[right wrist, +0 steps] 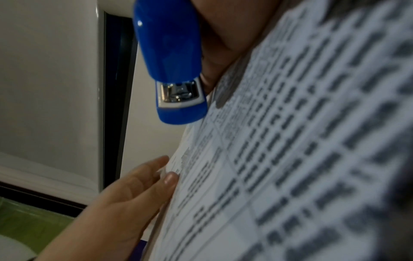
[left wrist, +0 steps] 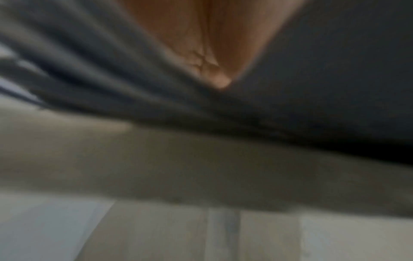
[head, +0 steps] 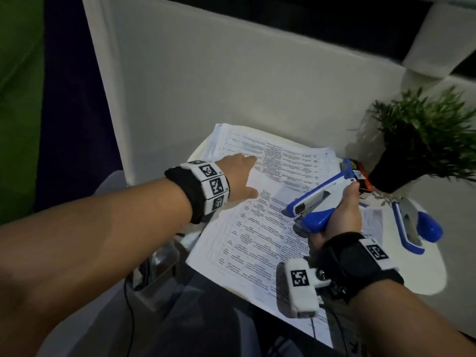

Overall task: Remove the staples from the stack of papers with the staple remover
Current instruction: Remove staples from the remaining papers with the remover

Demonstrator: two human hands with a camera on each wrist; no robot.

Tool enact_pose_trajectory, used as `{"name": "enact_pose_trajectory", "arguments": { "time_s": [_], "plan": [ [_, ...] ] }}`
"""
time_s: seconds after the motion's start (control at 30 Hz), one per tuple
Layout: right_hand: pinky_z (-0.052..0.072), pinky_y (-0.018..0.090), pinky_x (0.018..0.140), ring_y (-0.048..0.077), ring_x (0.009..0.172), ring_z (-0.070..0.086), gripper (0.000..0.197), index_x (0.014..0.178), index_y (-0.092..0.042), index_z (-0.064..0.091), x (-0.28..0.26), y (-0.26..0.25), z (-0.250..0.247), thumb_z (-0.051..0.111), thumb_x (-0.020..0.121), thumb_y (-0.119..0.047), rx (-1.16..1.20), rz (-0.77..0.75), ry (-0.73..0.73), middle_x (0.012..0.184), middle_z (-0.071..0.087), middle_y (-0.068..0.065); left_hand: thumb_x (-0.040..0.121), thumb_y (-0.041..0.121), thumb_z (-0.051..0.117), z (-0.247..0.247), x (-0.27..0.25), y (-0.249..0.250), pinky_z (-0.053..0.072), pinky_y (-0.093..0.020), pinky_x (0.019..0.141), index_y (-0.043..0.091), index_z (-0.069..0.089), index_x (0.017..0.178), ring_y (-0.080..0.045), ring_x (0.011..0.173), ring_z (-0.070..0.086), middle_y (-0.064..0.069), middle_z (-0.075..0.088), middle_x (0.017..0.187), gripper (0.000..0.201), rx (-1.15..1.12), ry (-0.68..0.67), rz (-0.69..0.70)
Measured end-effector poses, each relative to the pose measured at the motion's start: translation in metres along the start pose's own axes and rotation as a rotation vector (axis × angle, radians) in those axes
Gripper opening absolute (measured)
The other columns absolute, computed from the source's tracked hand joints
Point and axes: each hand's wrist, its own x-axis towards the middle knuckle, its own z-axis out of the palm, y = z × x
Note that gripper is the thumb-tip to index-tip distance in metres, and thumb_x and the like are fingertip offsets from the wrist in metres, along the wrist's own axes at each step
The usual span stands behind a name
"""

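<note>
A stack of printed papers [head: 257,228] lies on a small round white table [head: 425,269]. My left hand [head: 239,173] rests flat on the stack's far left part, fingers straight; in the right wrist view the left hand [right wrist: 138,187] touches the paper edge. My right hand [head: 340,215] grips a blue and white stapler-shaped tool [head: 322,194] over the stack's right side, its nose pointing left and down just above the sheet. In the right wrist view the tool [right wrist: 172,61] shows a metal mouth close to the papers [right wrist: 312,141]. No staple is visible. The left wrist view is blurred.
A second blue and white tool [head: 412,225] with a metal jaw lies on the table to the right. A potted green plant [head: 422,140] stands at the back right beside a small orange and black box [head: 362,173]. A white wall panel rises behind the table.
</note>
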Motion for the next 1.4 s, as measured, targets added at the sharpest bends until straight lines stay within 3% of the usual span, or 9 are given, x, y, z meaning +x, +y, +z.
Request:
{"name": "enact_pose_trajectory", "arguments": {
  "time_s": [0.2,0.33,0.43,0.6,0.87,1.0,1.1,1.23,1.4],
  "plan": [
    [0.057,0.042,0.082,0.024,0.093,0.073,0.049,0.111,-0.024,0.067,0.001,-0.002,-0.003,0.039,0.096,-0.062,0.038,0.01,-0.021,0.096,0.077,0.002,0.072,0.027,0.079,-0.013,-0.01,-0.003,0.043,-0.022,0.071,0.025,0.048,0.129,-0.01,0.078,0.055,0.004,0.061,0.094,0.066,-0.549,0.158,-0.074],
    [0.057,0.043,0.084,0.023,0.09,0.068,0.065,0.13,-0.016,0.059,0.009,-0.001,-0.013,0.038,0.094,-0.066,0.155,0.026,-0.016,0.098,0.069,0.005,0.075,0.016,0.075,-0.005,-0.046,0.008,0.044,-0.019,0.062,0.026,0.07,0.093,0.001,0.06,0.047,0.017,0.048,0.064,0.022,-0.549,0.33,0.209],
    [0.053,0.027,0.058,0.02,0.069,0.062,0.06,0.11,-0.018,0.059,0.013,-0.004,-0.022,0.038,0.09,-0.071,0.248,0.126,-0.036,0.083,0.061,0.004,0.072,0.014,0.057,0.016,-0.069,0.013,0.036,-0.013,0.055,0.021,0.076,0.078,-0.008,0.061,0.05,0.017,0.046,0.064,0.021,-0.247,0.374,0.583],
    [0.054,0.028,0.06,0.02,0.073,0.063,0.064,0.108,-0.018,0.057,0.014,-0.006,-0.028,0.042,0.086,-0.076,0.285,0.202,-0.035,0.085,0.062,0.005,0.071,0.014,0.047,0.048,-0.078,0.015,0.044,-0.026,0.045,0.016,0.069,0.065,-0.012,0.071,0.038,0.003,0.049,0.067,0.023,-0.081,0.353,0.719],
    [0.055,0.032,0.071,0.022,0.071,0.064,0.066,0.112,-0.012,0.056,0.009,-0.007,-0.026,0.043,0.088,-0.072,0.276,0.167,-0.021,0.08,0.062,0.008,0.068,-0.009,0.037,0.058,-0.079,0.028,0.045,-0.046,0.092,0.025,0.035,0.074,-0.038,0.119,0.053,-0.013,0.063,0.121,0.035,-0.06,0.229,0.753],
    [0.058,0.036,0.066,0.022,0.071,0.067,0.066,0.12,-0.01,0.058,0.003,-0.005,-0.02,0.042,0.092,-0.067,0.194,0.091,-0.031,0.086,0.064,0.008,0.083,0.001,0.038,0.052,-0.08,0.027,0.056,-0.042,0.081,0.027,0.042,0.107,-0.031,0.1,0.065,-0.009,0.063,0.119,0.035,-0.362,0.167,0.56],
    [0.054,0.044,0.091,0.024,0.099,0.07,0.069,0.13,-0.02,0.06,-0.006,-0.008,-0.01,0.046,0.083,-0.069,0.044,-0.043,-0.085,0.112,0.071,0.003,0.096,0.014,0.046,0.036,-0.08,0.022,0.051,-0.03,0.057,0.042,0.043,0.119,-0.018,0.058,0.057,0.006,0.061,0.082,0.036,-0.71,0.189,0.19],
    [0.059,0.03,0.068,0.015,0.086,0.071,0.06,0.116,-0.025,0.059,-0.019,-0.027,0.017,0.046,0.084,-0.074,-0.147,-0.346,-0.115,0.098,0.072,-0.001,0.092,0.011,0.055,0.022,-0.078,0.01,0.052,-0.032,0.083,0.044,0.05,0.103,-0.013,0.091,0.063,0.011,0.064,0.1,0.034,-0.959,0.281,0.056],
    [0.051,0.051,0.096,0.029,0.107,0.062,0.079,0.105,-0.038,0.052,-0.035,-0.036,0.041,0.043,0.054,-0.099,-0.469,-0.631,-0.253,0.112,0.062,0.013,0.091,0.01,0.056,0.016,-0.082,0.016,0.047,-0.021,0.081,0.039,0.054,0.089,-0.001,0.09,0.06,0.019,0.064,0.092,0.029,-1.12,0.311,0.043]
  ]
}}
